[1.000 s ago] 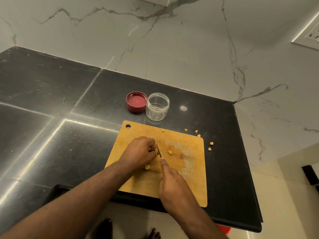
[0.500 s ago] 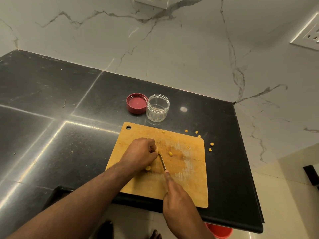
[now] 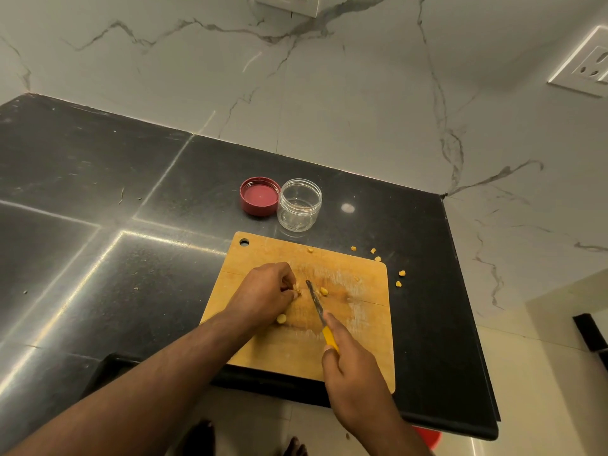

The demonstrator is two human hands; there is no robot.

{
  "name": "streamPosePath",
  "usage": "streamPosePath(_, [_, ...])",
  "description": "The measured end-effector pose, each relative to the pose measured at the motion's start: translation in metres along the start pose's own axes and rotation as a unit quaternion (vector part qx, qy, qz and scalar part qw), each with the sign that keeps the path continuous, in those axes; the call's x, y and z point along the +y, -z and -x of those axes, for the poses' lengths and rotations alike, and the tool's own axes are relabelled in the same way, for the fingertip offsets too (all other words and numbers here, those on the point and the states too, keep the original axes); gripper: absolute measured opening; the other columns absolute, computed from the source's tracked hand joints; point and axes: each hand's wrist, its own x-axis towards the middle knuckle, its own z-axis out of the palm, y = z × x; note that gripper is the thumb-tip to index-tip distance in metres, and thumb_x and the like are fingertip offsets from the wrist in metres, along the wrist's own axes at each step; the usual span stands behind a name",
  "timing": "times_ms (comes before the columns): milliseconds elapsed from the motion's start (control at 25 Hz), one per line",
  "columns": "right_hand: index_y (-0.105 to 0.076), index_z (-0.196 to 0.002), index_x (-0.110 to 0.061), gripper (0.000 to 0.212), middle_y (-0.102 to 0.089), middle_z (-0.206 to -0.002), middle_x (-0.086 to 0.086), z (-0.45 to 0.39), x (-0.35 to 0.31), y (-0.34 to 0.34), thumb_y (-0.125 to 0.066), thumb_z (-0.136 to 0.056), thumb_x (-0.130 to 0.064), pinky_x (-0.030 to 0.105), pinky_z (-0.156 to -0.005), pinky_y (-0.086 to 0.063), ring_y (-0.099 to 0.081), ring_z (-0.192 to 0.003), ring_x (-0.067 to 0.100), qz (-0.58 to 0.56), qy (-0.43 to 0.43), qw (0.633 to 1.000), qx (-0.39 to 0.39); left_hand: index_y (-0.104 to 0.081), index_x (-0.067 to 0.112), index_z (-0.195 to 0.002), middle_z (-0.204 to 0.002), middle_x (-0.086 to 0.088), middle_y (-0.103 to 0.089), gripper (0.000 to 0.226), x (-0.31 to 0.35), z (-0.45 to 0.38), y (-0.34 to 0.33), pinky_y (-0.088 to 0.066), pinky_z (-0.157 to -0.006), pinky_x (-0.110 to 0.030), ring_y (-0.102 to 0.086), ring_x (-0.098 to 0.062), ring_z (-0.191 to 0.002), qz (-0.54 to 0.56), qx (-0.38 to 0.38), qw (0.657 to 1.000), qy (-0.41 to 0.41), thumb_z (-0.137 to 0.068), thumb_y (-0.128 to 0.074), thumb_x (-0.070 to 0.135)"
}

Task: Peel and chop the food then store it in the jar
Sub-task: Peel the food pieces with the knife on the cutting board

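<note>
On the cutting board, the left hand pinches a small food piece — the right hand grips a knife.

Single head view looks steeply down, close over the countertop corner.

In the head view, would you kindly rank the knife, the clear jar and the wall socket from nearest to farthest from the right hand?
1. Knife: gripped by the right hand, blade over the cutting board.
2. Clear jar: on the black counter beyond the board, beside the red lid.
3. Wall socket: high on the right wall.
</note>
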Motion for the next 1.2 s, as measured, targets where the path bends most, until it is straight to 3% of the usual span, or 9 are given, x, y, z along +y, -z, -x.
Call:
streamPosePath(80, [-0.020, -0.154, -0.039, 0.053, -0.052, -0.133, -0.012, -0.005, -0.005, -0.005, -0.035, -0.105, -0.026, 0.019, -0.084, -0.046, -0.054, -0.104, 0.003, 0.042, 0.020, 0.999, -0.002, -0.067, 0.025, -0.103, -0.099, 0.009, -0.065, 0.016, 0.000, 0.000, 0.000, -0.052, -0.074, -0.020, -0.060, -0.007, -0.090, -0.005, 0.001, 1.000, 0.001, -0.089, -0.074, 0.023])
streamPosePath(160, [-0.018, -0.155, -0.036, 0.054, -0.049, -0.137, -0.011, -0.009, -0.008, -0.010, -0.034, -0.105, -0.027, 0.017, -0.092, -0.040, -0.047, -0.114, 0.002, 0.074, 0.041, 0.996, -0.006, -0.068, 0.025, -0.101, -0.098, 0.009, -0.066, 0.013, 0.001, -0.001, 0.000, -0.050, -0.070, -0.019, -0.060, -0.006, -0.088, -0.008, 0.002, 1.000, 0.004, -0.089, -0.073, 0.022])
streamPosePath(480, [-0.010, -0.156, -0.034, 0.056, -0.049, -0.129, -0.007, -0.014, -0.008, -0.019, -0.030, -0.104, -0.026, 0.024, -0.088, -0.046, -0.049, -0.102, 0.007, 0.143, 0.063, 0.988, -0.010, -0.070, 0.024, -0.093, -0.091, 0.008, -0.065, 0.005, 0.003, -0.003, 0.000, -0.037, -0.058, -0.016, -0.058, -0.007, -0.080, -0.025, 0.008, 1.000, -0.012, -0.089, -0.071, 0.021])
streamPosePath(800, [-0.011, -0.157, -0.029, 0.057, -0.049, -0.138, 0.005, -0.034, -0.013, -0.015, -0.027, -0.103, -0.021, 0.035, -0.099, -0.044, -0.050, -0.118, 0.020, 0.169, 0.053, 0.983, -0.038, -0.071, 0.023, -0.091, -0.089, 0.009, -0.065, 0.004, 0.002, -0.006, 0.001, -0.047, -0.063, -0.020, -0.058, -0.006, -0.080, -0.044, 0.005, 0.999, -0.023, -0.087, -0.071, 0.022])
streamPosePath(1200, [-0.005, -0.156, -0.037, 0.059, -0.051, -0.127, -0.008, -0.010, 0.001, -0.024, -0.031, -0.104, -0.025, 0.027, -0.094, -0.046, -0.051, -0.106, 0.008, 0.124, 0.031, 0.991, -0.025, -0.072, 0.024, -0.093, -0.088, 0.010, -0.068, 0.006, 0.006, -0.003, 0.002, -0.043, -0.060, -0.015, -0.060, -0.005, -0.078, -0.019, 0.013, 1.000, -0.004, -0.088, -0.072, 0.024])
